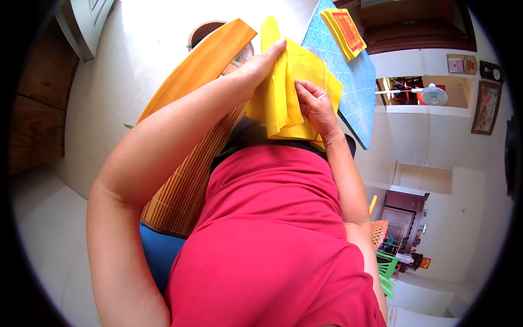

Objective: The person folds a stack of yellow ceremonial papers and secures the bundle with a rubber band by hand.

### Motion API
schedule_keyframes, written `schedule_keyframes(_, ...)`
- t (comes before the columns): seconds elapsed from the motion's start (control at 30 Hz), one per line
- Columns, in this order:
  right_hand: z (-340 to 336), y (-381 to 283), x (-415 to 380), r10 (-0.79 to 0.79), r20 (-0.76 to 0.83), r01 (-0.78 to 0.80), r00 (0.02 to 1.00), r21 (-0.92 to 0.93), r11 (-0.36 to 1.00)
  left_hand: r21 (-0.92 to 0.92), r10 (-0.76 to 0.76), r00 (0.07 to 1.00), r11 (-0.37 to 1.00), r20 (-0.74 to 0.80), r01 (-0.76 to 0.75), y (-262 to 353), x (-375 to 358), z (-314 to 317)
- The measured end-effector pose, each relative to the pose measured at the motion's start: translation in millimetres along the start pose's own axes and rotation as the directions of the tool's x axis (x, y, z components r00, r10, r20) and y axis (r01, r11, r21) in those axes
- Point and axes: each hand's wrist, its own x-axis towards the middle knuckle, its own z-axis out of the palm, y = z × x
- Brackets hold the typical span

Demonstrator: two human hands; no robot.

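Note:
Folded yellow paper sheets [280, 92] lie over my lap, several layers thick. My left hand [261, 64] reaches across the upper part of the sheets, thumb along the fold and its other fingers hidden behind the paper. At the right side of the sheets, my right hand [317, 108] is closed in a pinch at the edge of a layer, thumb and forefinger together. Beyond them, a stack of yellow paper with a red printed panel [347, 31] rests on a blue patterned tabletop [348, 82].
A wooden bench with an orange armrest [190, 68] and slatted bamboo seat [177, 196] is at my left, with a round brown pot [200, 32] behind it. A white fan [433, 95], a green plastic chair [387, 272] and a wall frame [486, 108] appear at the right.

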Motion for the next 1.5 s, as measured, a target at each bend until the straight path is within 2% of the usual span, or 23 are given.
schedule_keyframes(1.5, 1.9, 1.9, 0.8, -0.042, -0.023, 0.042, 0.999, -0.011, 0.999, -0.050, 0.002, 1.000, 0.999, 0.010, -0.002, -7.9, 13.1, -0.7)
